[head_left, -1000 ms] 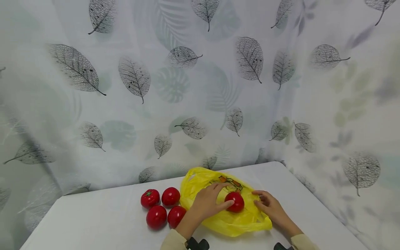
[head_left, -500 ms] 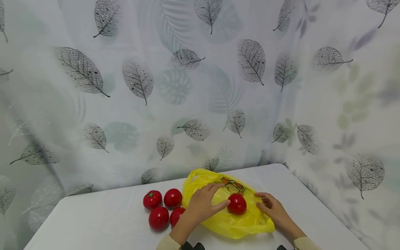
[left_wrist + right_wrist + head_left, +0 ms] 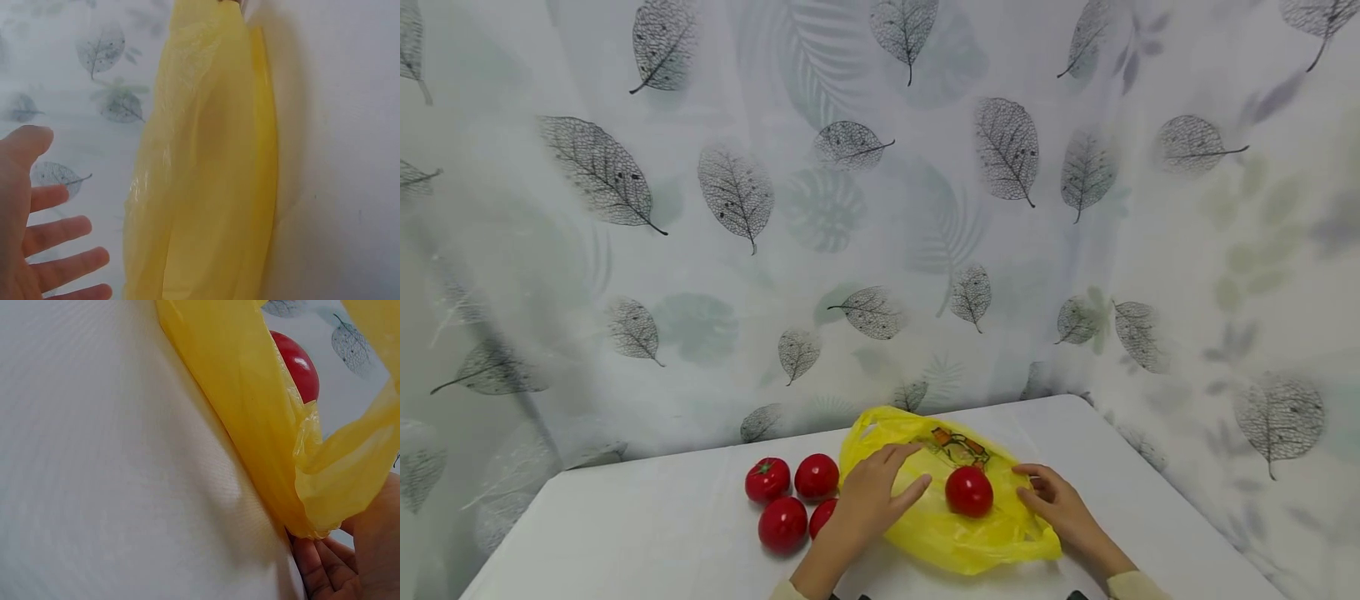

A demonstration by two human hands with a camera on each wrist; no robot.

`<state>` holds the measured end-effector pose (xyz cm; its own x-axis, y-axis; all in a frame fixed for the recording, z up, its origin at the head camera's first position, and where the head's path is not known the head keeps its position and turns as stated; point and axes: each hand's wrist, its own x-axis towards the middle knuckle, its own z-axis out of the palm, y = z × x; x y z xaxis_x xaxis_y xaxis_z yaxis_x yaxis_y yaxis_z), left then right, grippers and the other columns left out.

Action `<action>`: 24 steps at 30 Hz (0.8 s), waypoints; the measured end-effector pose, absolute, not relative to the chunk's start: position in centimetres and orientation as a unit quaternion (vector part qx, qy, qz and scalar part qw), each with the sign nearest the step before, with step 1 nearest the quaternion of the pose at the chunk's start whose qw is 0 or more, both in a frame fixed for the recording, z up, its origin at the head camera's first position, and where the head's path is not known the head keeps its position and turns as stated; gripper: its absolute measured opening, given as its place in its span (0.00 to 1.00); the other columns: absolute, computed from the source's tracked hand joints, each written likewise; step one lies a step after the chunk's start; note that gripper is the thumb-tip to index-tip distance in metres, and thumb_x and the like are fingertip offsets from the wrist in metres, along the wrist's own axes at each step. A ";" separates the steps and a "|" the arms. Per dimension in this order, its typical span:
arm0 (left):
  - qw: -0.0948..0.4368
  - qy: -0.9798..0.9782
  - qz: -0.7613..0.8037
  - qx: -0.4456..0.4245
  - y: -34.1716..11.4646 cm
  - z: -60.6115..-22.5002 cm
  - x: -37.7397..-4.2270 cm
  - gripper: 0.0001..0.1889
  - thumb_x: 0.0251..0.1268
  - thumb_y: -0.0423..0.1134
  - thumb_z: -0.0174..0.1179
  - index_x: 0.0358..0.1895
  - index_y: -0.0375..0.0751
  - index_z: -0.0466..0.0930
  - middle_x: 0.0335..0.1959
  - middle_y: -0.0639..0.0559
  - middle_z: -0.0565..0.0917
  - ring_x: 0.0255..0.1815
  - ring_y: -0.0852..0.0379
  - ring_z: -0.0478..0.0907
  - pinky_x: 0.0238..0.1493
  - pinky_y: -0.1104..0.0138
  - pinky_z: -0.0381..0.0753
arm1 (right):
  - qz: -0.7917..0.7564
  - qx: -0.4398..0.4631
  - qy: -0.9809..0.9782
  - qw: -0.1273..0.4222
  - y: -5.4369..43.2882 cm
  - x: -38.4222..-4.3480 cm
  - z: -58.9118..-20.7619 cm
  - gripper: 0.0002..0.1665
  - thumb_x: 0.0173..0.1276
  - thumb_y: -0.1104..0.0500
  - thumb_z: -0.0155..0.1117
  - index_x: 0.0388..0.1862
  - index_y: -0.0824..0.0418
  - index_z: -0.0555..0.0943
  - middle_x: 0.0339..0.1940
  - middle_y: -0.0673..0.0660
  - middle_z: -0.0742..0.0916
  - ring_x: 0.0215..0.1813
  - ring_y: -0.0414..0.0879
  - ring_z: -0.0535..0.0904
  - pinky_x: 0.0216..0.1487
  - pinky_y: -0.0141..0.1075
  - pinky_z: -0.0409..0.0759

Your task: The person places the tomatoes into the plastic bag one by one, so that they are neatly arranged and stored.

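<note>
A yellow plastic bag point(image 3: 925, 546) lies spread on the table, with an orange and black print. A round red tomato point(image 3: 968, 491) sits on or in it; the right wrist view shows part of this tomato point(image 3: 299, 369) behind the bag's edge. My left hand point(image 3: 868, 492) hovers over the bag's left part, fingers spread and holding nothing, apart from the tomato. In the left wrist view, those fingers point(image 3: 62, 234) are straight and separate. My right hand point(image 3: 1058, 504) grips the bag's right edge with curled fingers point(image 3: 315, 565); the bag partly hides them.
Left of the bag several more red tomatoes stand close together, such as a tomato with a green star-shaped top point(image 3: 767, 479) and a plain one point(image 3: 783, 525). My left arm partly covers one. A leaf-printed curtain point(image 3: 737, 200) hangs behind the white table point(image 3: 640, 525).
My left hand has let go of the tomato and drawn back to the left. The tomato stays on the bag, and my right hand keeps its place at the edge. The view shifts slightly.
</note>
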<state>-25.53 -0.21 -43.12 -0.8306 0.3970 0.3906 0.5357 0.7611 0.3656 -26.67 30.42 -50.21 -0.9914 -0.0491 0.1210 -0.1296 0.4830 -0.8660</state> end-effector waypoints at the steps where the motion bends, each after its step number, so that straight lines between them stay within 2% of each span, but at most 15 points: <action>1: 0.142 -0.928 -0.240 -0.248 -0.4 -43.1 -25.4 0.27 0.69 0.62 0.50 0.65 0.54 0.73 0.60 0.53 0.79 0.57 0.52 0.78 0.56 0.53 0.80 | 0.511 0.050 -0.857 0.035 30.3 -26.7 -50.2 0.24 0.70 0.57 0.63 0.62 0.65 0.74 0.58 0.62 0.79 0.44 0.40 0.76 0.43 0.29 0.79; 6: 0.132 -0.929 -0.244 -0.243 -1.4 -42.9 -24.6 0.27 0.69 0.63 0.50 0.65 0.54 0.73 0.59 0.53 0.79 0.58 0.52 0.77 0.57 0.52 0.80 | 0.527 0.046 -0.848 0.019 29.9 -26.6 -50.3 0.25 0.70 0.57 0.63 0.62 0.66 0.73 0.56 0.61 0.80 0.43 0.43 0.76 0.41 0.29 0.79; 17: 0.161 -0.928 -0.231 -0.244 -2.7 -42.4 -23.8 0.27 0.71 0.63 0.47 0.64 0.52 0.74 0.57 0.54 0.80 0.56 0.53 0.78 0.55 0.53 0.80 | 0.518 0.046 -0.854 0.025 30.3 -26.6 -49.9 0.26 0.70 0.56 0.63 0.63 0.65 0.73 0.58 0.62 0.79 0.44 0.42 0.76 0.43 0.29 0.79; 24: 0.156 -0.936 -0.219 -0.228 -3.3 -42.2 -23.5 0.26 0.69 0.60 0.52 0.64 0.53 0.74 0.58 0.53 0.79 0.56 0.52 0.78 0.55 0.53 0.81 | 0.509 0.045 -0.859 0.028 30.4 -26.8 -49.9 0.25 0.70 0.55 0.63 0.62 0.65 0.74 0.58 0.62 0.80 0.44 0.41 0.76 0.44 0.28 0.79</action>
<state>-23.52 -3.28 -42.25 -0.8476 0.3585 0.3913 0.4947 0.8005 0.3383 -26.81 30.35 -49.91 -0.9945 -0.0482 0.0934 -0.1051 0.4777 -0.8722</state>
